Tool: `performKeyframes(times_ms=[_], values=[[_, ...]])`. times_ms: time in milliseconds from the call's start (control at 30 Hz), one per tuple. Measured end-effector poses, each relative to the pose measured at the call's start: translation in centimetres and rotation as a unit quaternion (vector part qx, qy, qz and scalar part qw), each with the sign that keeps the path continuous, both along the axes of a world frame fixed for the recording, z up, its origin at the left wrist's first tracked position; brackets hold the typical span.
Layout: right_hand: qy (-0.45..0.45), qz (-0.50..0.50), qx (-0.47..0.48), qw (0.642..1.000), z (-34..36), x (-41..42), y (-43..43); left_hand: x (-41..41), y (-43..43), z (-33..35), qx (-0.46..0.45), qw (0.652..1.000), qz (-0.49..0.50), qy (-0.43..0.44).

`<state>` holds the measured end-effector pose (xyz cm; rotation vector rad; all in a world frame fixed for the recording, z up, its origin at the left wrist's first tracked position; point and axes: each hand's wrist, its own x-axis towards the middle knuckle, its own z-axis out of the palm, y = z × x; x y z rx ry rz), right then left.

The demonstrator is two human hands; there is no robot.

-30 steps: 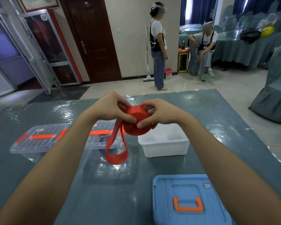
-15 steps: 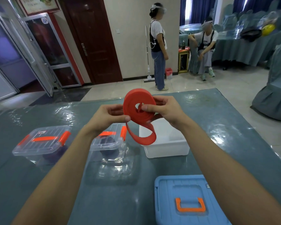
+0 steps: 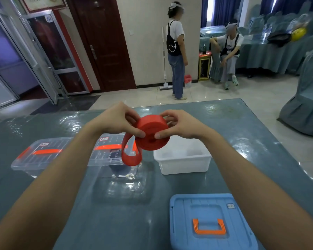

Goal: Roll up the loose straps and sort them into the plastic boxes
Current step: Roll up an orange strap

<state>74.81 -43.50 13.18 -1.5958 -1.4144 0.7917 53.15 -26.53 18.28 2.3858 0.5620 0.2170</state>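
Head view, looking down over two bare forearms. Both hands hold a red strap [image 3: 152,136], mostly wound into a thick coil, in the air above a blue-grey table [image 3: 260,141]. The left hand [image 3: 116,121] pinches the coil's left edge, thumb on the near face and fingers curled behind. The right hand [image 3: 181,127] pinches the right edge the same way.

A short loose loop [image 3: 131,156] hangs from the coil's lower left, over a clear lidded box [image 3: 112,150]. An open white box [image 3: 182,159] sits just below and right of the coil. A blue lid [image 3: 211,222] lies nearer the camera.

Likely risk: only finger pressure keeps the coil tight, so easing either pinch may let the turns spring apart. The dangling loop could also snag on the clear box, or unwind if the coil goes into the white box untucked.
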Motion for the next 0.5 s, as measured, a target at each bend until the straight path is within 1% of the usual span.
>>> performKeyframes(times_ms=[100, 167, 233, 300, 400, 500], values=[[-0.075, 0.014, 0.013, 0.997, 0.5, -1.3, 0.9, 1.0, -0.8, 1.3, 0.095, 0.993, -0.018, 0.072], [-0.093, 0.003, 0.036, 0.995, 0.4, -1.5, 1.1, 1.1, -0.7, 1.6, 0.103, 0.992, -0.029, 0.070], [-0.036, -0.012, 0.060, 0.997, 0.0, -1.0, 0.9, 0.4, -0.2, 1.3, 0.062, 0.997, -0.031, 0.021], [0.039, -0.015, 0.081, 0.996, -0.3, -0.7, 0.6, -0.3, 0.4, 0.4, -0.009, 0.998, -0.018, -0.051], [0.121, -0.020, 0.111, 0.986, -0.6, -0.7, 0.3, -1.0, 0.4, -2.1, -0.115, 0.984, 0.009, -0.135], [0.196, -0.037, 0.145, 0.969, -0.9, -0.8, 0.2, -1.1, -0.5, -4.0, -0.178, 0.966, 0.017, -0.184]])
